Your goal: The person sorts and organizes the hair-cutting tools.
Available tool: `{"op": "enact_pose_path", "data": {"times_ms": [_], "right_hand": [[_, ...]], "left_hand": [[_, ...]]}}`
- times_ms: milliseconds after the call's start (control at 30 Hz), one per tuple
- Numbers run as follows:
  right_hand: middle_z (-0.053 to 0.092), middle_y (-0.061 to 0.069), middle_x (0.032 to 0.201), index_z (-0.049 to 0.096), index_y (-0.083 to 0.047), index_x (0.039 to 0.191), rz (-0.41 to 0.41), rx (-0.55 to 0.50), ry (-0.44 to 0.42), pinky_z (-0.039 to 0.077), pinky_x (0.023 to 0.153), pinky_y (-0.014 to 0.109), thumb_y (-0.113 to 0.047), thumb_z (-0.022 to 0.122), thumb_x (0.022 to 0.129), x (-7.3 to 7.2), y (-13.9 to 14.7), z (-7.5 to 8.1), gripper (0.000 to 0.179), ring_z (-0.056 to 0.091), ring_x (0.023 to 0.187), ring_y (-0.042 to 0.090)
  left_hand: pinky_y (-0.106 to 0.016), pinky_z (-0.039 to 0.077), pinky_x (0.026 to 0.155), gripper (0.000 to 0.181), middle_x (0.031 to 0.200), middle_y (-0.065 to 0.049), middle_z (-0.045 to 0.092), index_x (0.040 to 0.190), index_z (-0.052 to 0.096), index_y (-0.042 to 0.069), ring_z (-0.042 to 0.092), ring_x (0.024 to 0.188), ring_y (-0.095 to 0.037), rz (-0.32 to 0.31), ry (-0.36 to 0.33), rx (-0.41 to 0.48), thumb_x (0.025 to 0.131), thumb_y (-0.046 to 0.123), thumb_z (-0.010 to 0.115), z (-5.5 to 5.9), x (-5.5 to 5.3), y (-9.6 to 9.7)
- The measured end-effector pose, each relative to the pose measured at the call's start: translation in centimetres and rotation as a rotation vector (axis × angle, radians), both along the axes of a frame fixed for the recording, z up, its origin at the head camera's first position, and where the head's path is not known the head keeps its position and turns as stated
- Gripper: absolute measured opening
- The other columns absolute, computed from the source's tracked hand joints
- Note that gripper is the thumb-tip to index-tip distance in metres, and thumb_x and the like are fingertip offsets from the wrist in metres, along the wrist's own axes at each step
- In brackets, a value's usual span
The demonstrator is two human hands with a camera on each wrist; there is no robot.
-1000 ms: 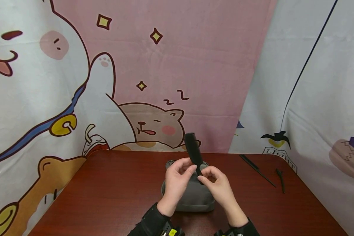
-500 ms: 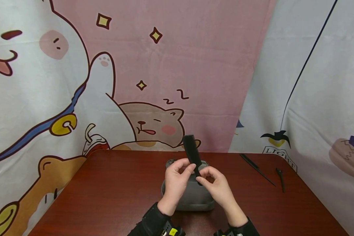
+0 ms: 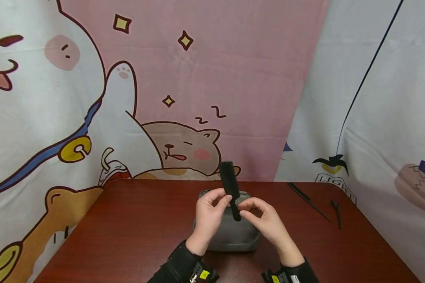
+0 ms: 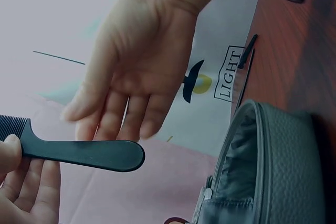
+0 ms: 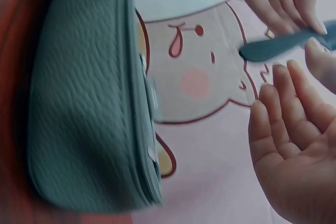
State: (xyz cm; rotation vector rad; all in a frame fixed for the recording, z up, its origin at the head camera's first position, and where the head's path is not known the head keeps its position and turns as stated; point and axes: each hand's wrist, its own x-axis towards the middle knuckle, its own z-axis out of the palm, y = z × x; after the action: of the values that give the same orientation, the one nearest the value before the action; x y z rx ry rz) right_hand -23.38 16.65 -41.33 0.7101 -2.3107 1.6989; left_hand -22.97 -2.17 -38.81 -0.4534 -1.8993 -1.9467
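Observation:
My left hand [image 3: 208, 216] pinches a black comb [image 3: 229, 179] between thumb and fingers, just where the toothed part meets the handle. The comb is raised above a grey pouch [image 3: 233, 240], teeth end up and handle down. Close beside the handle is my right hand [image 3: 270, 224]; its fingers and thumb are spread apart and hold nothing. In the left wrist view the comb handle [image 4: 94, 154] lies bare to its rounded end, in front of the right fingertips. That view also shows the grey pouch [image 4: 289, 166] unzipped, with a dark lining.
At the right of the brown table [image 3: 134, 228] lie a thin black tail comb [image 3: 301, 192] and a small dark clip-like piece [image 3: 336, 214]. Behind the table hangs a printed cloth [image 3: 248, 78] with cartoon animals.
My right hand has let go of the comb handle and moved slightly right. The comb stays in my left hand, which has shifted slightly left, and more of the handle's lower end shows.

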Motion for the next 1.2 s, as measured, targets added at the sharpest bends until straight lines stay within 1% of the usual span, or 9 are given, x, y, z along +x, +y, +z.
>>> {"op": "enact_pose_path", "data": {"times_ms": [100, 233, 367, 467, 567, 700, 833, 1000, 1200], "right_hand": [[0.067, 0.007, 0.106, 0.067, -0.007, 0.112, -0.021, 0.03, 0.014, 0.052, 0.076, 0.032, -0.012, 0.069, 0.093, -0.3, 0.9, 0.1, 0.02, 0.064, 0.093, 0.018], [0.068, 0.005, 0.109, 0.066, -0.008, 0.116, -0.092, 0.104, -0.001, 0.052, 0.082, 0.033, -0.016, 0.07, 0.093, -0.5, 1.8, 0.2, 0.024, 0.064, 0.097, 0.018], [0.067, 0.007, 0.114, 0.065, -0.009, 0.119, -0.148, 0.198, -0.023, 0.052, 0.087, 0.044, -0.02, 0.072, 0.092, -0.8, 2.1, 0.0, 0.03, 0.064, 0.103, 0.024], [0.066, 0.01, 0.118, 0.063, -0.006, 0.123, -0.181, 0.286, -0.04, 0.049, 0.091, 0.053, -0.022, 0.074, 0.091, -1.0, 2.3, -0.2, 0.037, 0.062, 0.109, 0.031], [0.064, 0.011, 0.122, 0.062, -0.004, 0.126, -0.21, 0.383, -0.064, 0.047, 0.094, 0.055, -0.024, 0.074, 0.091, -1.1, 2.6, -0.4, 0.042, 0.059, 0.115, 0.035], [0.061, 0.016, 0.128, 0.06, -0.002, 0.13, -0.213, 0.474, -0.103, 0.045, 0.095, 0.056, -0.027, 0.073, 0.091, -1.0, 2.9, -0.5, 0.048, 0.055, 0.119, 0.038], [0.056, 0.02, 0.133, 0.056, 0.002, 0.134, -0.19, 0.524, -0.145, 0.044, 0.097, 0.057, -0.03, 0.073, 0.091, -0.9, 3.1, -0.6, 0.056, 0.052, 0.123, 0.04], [0.054, 0.024, 0.135, 0.053, 0.005, 0.136, -0.185, 0.553, -0.168, 0.043, 0.097, 0.058, -0.028, 0.073, 0.091, -0.9, 3.2, -0.9, 0.059, 0.051, 0.124, 0.042], [0.055, 0.025, 0.134, 0.053, 0.008, 0.135, -0.186, 0.561, -0.175, 0.042, 0.098, 0.058, -0.026, 0.073, 0.091, -1.2, 3.3, -1.4, 0.059, 0.051, 0.124, 0.043]], "left_hand": [[-0.028, 0.053, 0.07, 0.011, 0.09, -0.005, 0.072, 0.1, 0.077, 0.008, 0.066, 0.08, -0.034, 0.006, -0.013, -0.013, 0.091, 0.01, 0.072, 0.1, -0.1, -0.2], [-0.027, 0.052, 0.069, 0.011, 0.09, -0.005, 0.072, 0.1, 0.077, 0.008, 0.066, 0.078, -0.03, 0.013, -0.023, -0.038, 0.09, 0.009, 0.073, 0.1, -0.2, -0.4], [-0.028, 0.052, 0.069, 0.012, 0.091, -0.006, 0.073, 0.101, 0.077, 0.007, 0.066, 0.076, -0.024, 0.008, -0.008, -0.052, 0.09, 0.008, 0.073, 0.1, -0.4, -0.7], [-0.028, 0.052, 0.07, 0.013, 0.092, -0.005, 0.073, 0.101, 0.077, 0.007, 0.066, 0.077, -0.02, 0.009, 0.002, -0.078, 0.09, 0.008, 0.073, 0.1, -0.5, -1.0], [-0.028, 0.053, 0.07, 0.013, 0.092, -0.005, 0.073, 0.102, 0.077, 0.006, 0.066, 0.077, -0.018, 0.007, 0.008, -0.107, 0.09, 0.007, 0.073, 0.1, -0.8, -1.2], [-0.028, 0.053, 0.07, 0.014, 0.093, -0.005, 0.073, 0.103, 0.077, 0.006, 0.065, 0.076, -0.017, -0.005, 0.026, -0.148, 0.09, 0.006, 0.072, 0.1, -1.0, -1.6], [-0.028, 0.053, 0.069, 0.014, 0.094, -0.003, 0.073, 0.102, 0.077, 0.008, 0.063, 0.077, -0.015, -0.011, 0.039, -0.206, 0.09, 0.006, 0.072, 0.0, -1.3, -1.9], [-0.029, 0.054, 0.073, 0.014, 0.095, 0.0, 0.073, 0.103, 0.078, 0.01, 0.065, 0.083, -0.015, -0.019, 0.044, -0.293, 0.091, 0.008, 0.071, -0.2, -1.6, -2.4], [-0.029, 0.055, 0.075, 0.016, 0.097, 0.001, 0.074, 0.103, 0.078, 0.011, 0.068, 0.087, -0.015, -0.035, 0.084, -0.403, 0.089, 0.006, 0.072, -0.3, -1.9, -2.9]]}}
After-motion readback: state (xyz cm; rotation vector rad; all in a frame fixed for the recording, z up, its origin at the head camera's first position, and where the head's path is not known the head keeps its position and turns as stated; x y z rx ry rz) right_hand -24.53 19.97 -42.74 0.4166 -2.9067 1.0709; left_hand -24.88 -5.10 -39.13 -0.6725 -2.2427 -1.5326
